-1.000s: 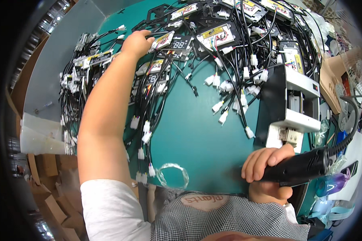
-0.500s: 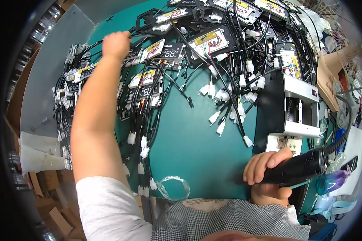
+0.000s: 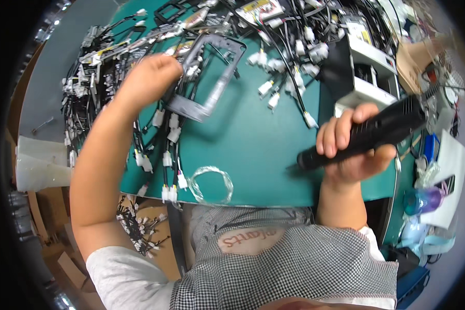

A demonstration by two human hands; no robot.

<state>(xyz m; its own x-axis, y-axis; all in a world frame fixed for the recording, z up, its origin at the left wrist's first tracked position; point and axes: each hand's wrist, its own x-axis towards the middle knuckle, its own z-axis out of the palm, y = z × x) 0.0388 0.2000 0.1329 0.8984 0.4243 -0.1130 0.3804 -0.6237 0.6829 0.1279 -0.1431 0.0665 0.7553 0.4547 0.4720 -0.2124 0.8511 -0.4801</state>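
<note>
My left hand (image 3: 149, 77) grips a grey rectangular plastic frame (image 3: 207, 77) by its left side and holds it tilted above the green table (image 3: 253, 144), with black wires trailing from it. My right hand (image 3: 352, 145) is closed around a black electric screwdriver (image 3: 369, 132) that points left and down, its tip just over the table near the front edge. The frame and the screwdriver are apart, with bare green table between them.
Black wire harnesses with white connectors (image 3: 294, 57) cover the far half of the table. A white and black fixture block (image 3: 364, 72) stands at the right. A coil of clear tubing (image 3: 210, 184) lies at the front edge. Cardboard boxes (image 3: 41, 227) sit on the floor at left.
My left hand has drawn back from the far pile of harnesses, bringing the grey frame toward me. My right hand has lifted the screwdriver up and further over the table.
</note>
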